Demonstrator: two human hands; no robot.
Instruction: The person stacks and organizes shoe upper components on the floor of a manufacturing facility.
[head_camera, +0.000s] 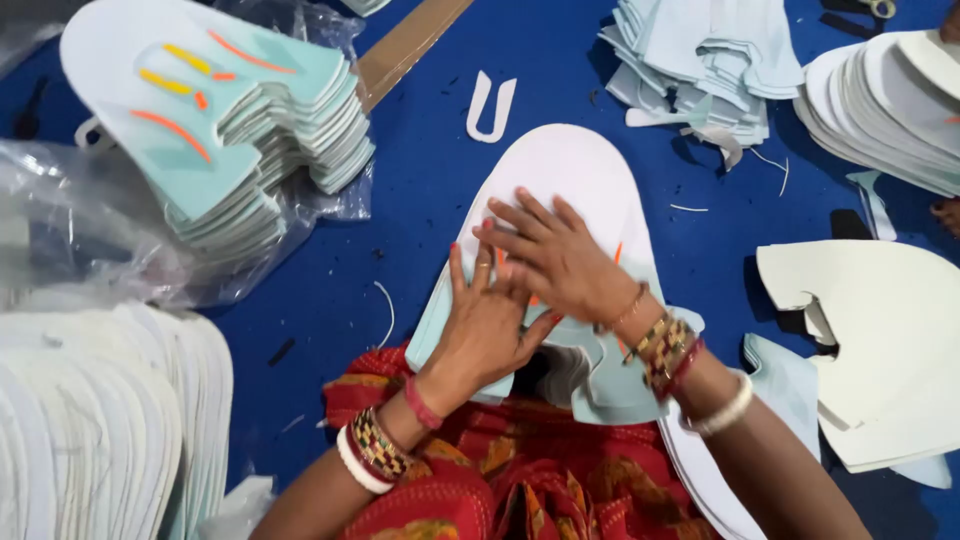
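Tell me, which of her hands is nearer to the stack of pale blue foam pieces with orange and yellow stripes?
Left. The left hand presses the white foam cutout on the side facing the striped stack. The right hand lies partly over it, farther from that stack.

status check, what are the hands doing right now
Left hand and right hand open, overlapping, pressing flat on pale blue cut piece. White sole-shaped sheet underneath. Nothing in the way.

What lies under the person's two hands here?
Both the left hand and right hand press flat on a pale blue shoe upper piece lying over a white foam sheet. The hands hide most of its orange markings.
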